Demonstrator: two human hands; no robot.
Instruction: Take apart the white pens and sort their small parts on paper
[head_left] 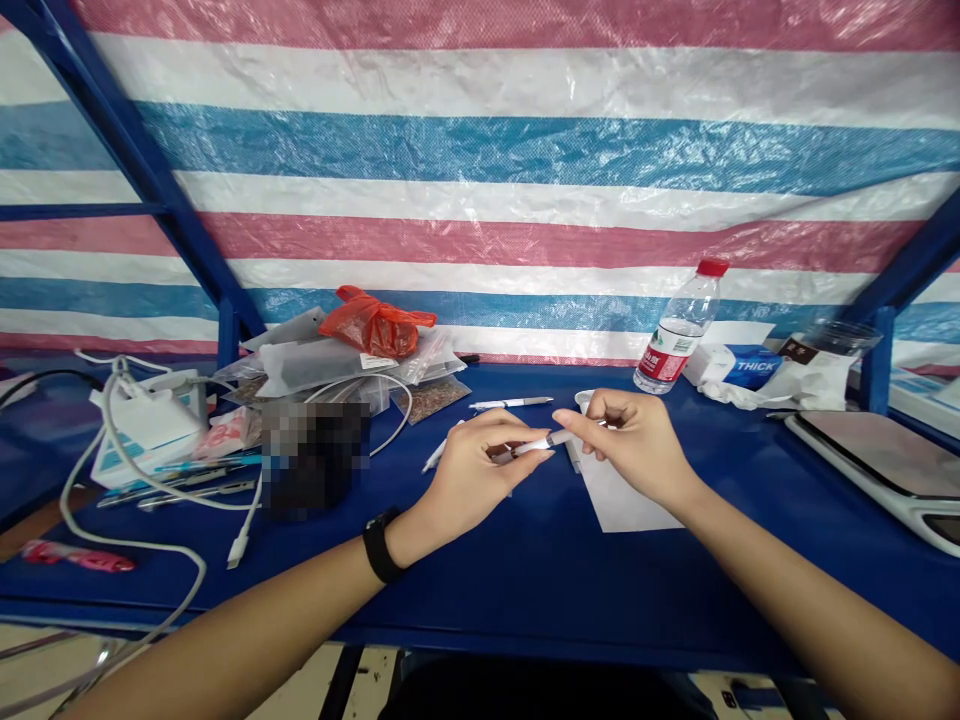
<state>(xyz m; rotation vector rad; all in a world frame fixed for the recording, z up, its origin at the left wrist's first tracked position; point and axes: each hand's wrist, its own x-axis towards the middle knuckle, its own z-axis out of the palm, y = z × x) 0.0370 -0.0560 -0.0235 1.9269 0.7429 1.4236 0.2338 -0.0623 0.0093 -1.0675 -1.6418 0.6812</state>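
Just above the blue table, in the middle of the view, a white pen (535,444) with a greyish section lies between my two hands. My left hand (480,462), with a black band on its wrist, pinches the pen's white barrel between thumb and fingers. From the other side my right hand (637,440) is closed on the pen's other end; its fingers partly hide that end. Under my right hand is a sheet of white paper (626,505). Another white pen (517,403) rests on the table behind my hands. A further white, pen-like piece (433,458) is partly covered by my left hand.
To the left are white cables (196,555), several pens (199,490), a pixelated dark object (313,460), clear bags and a red plastic bag (379,325). At right stand a water bottle (679,335), a tissue pack (742,367) and a flat scale (877,455). Blue frame bars slant on both sides.
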